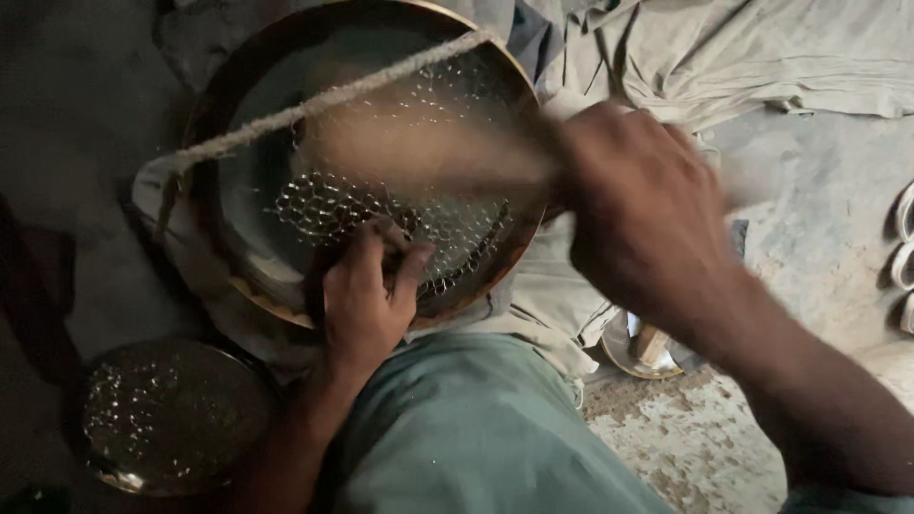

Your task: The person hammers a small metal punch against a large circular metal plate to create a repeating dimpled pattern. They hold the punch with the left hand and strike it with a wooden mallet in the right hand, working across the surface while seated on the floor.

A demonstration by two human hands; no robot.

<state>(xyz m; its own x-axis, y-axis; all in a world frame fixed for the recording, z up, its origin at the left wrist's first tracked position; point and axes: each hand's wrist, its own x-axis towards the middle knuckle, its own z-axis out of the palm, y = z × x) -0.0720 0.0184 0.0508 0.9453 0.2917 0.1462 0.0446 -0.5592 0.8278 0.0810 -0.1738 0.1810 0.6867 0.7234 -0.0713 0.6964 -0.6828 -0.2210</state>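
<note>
Here left hand (367,290) gripping round brass bowl (248,200) rim, bowl tilting up-left; right hand (647,219) clenching blurred tool (419,152), lying left-right.

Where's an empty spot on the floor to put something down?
Bare floor lies at the right, between the cloth and the right hand. More shows at far left, beside the big bowl. It is crowded in the middle, where the left hand rests in the bowl, with a small bowl below.

Round brass bowl (238,190) | hammered dimple pattern inside | tilted on edge, centre-left | blurred wooden tool (428,152) across its inside
</note>
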